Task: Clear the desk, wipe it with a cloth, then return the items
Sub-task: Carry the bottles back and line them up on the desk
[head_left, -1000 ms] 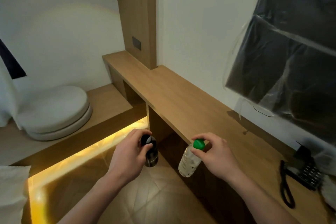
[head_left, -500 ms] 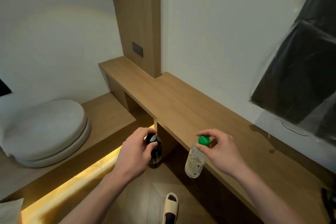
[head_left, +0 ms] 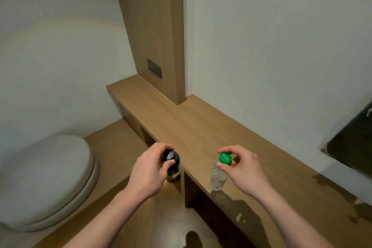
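Observation:
My left hand (head_left: 149,173) grips the top of a dark bottle (head_left: 172,165) with a black and white cap, held just off the front edge of the wooden desk (head_left: 201,127). My right hand (head_left: 243,169) pinches the green cap of a clear plastic bottle (head_left: 218,175), which hangs upright over the desk's front edge. The desk top runs from the wooden wall panel at the back to the lower right; its surface shows no other items.
A grey round cushion (head_left: 40,183) lies on the lower wooden ledge (head_left: 112,147) at left. A dark wall socket (head_left: 154,68) sits on the wood panel. A black plastic-covered screen (head_left: 354,143) hangs at the right wall. Tiled floor lies below.
Both hands have carried the bottles up and forward towards the desk edge. The view has swung left and up, so the phone at right and most of the screen have left the frame.

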`<state>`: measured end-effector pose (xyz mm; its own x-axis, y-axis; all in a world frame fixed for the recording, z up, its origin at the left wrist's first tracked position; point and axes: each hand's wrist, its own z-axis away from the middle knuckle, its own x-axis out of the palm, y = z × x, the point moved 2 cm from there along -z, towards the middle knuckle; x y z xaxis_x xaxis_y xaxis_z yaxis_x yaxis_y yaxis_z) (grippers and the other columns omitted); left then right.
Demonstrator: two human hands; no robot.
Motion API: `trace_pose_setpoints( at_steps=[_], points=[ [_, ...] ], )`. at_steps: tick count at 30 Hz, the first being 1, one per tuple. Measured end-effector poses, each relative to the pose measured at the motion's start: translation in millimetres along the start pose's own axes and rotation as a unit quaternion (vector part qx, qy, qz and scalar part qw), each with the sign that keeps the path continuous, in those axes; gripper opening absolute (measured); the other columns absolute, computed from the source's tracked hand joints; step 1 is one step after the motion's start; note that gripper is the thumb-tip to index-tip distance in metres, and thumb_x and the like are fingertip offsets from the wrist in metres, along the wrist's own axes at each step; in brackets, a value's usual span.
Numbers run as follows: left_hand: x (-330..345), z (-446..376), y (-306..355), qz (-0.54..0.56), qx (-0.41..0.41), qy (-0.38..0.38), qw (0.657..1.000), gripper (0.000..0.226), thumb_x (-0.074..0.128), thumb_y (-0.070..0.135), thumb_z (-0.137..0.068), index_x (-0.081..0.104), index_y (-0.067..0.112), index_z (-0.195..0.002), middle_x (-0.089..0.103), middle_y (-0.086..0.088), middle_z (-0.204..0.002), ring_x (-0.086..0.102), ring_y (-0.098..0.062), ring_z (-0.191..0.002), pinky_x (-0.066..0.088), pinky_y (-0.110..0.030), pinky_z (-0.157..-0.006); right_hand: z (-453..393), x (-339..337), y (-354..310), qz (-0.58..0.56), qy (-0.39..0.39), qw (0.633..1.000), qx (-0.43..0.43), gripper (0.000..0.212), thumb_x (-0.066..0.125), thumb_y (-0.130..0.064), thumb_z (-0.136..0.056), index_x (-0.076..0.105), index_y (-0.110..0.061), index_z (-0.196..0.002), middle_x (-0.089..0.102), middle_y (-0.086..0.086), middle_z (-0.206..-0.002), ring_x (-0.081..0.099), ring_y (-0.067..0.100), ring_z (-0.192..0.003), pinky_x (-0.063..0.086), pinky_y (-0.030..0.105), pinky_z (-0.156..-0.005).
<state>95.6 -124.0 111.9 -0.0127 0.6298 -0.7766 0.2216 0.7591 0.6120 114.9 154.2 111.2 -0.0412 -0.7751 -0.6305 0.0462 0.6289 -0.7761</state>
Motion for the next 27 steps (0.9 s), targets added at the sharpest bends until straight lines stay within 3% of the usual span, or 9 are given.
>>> trace_pose_setpoints(
  at_steps=[6, 16, 23, 27],
  points=[
    [2, -91, -46, 0.002, 0.009, -0.026, 1.0, 0.029, 0.07, 0.035, -0.095, 0.062, 0.038, -0.122, 0.061, 0.024, -0.117, 0.059, -0.002, -0.109, 0.056, -0.032, -0.095, -77, 15, -17, -0.003, 0.019, 1.0, 0.015, 0.03, 0.085, -0.029, -0.083, 0.071, -0.042, -0.105, 0.064, -0.019, -0.099, 0.056, 0.001, -0.066, 0.048, 0.011, -0.06],
    [17, -237, -116, -0.017, 0.086, -0.126, 0.988, 0.025, 0.069, 0.034, -0.095, 0.062, 0.033, -0.119, 0.06, 0.019, -0.117, 0.057, -0.003, -0.111, 0.053, -0.03, -0.1, -164, 62, -32, 0.008, 0.106, 0.989, 0.105, 0.027, 0.085, -0.027, -0.083, 0.071, -0.038, -0.103, 0.066, -0.016, -0.099, 0.062, 0.009, -0.069, 0.049, 0.016, -0.058],
    [47, -315, -121, -0.052, 0.115, -0.179, 0.976, 0.028, 0.07, 0.034, -0.095, 0.063, 0.031, -0.122, 0.061, 0.015, -0.124, 0.058, -0.007, -0.115, 0.05, -0.028, -0.101, -197, 60, -25, 0.003, 0.165, 0.974, 0.157, 0.026, 0.087, -0.022, -0.081, 0.072, -0.036, -0.097, 0.067, -0.01, -0.077, 0.057, 0.002, -0.06, 0.045, 0.011, -0.059],
    [67, -353, -111, -0.079, 0.122, -0.19, 0.971, 0.028, 0.072, 0.036, -0.093, 0.062, 0.033, -0.119, 0.062, 0.015, -0.123, 0.061, -0.009, -0.111, 0.054, -0.031, -0.095, -217, 54, -11, 0.018, 0.151, 0.975, 0.159, 0.026, 0.086, -0.022, -0.082, 0.072, -0.035, -0.099, 0.066, -0.012, -0.092, 0.057, 0.002, -0.059, 0.042, 0.01, -0.056]
  ],
)
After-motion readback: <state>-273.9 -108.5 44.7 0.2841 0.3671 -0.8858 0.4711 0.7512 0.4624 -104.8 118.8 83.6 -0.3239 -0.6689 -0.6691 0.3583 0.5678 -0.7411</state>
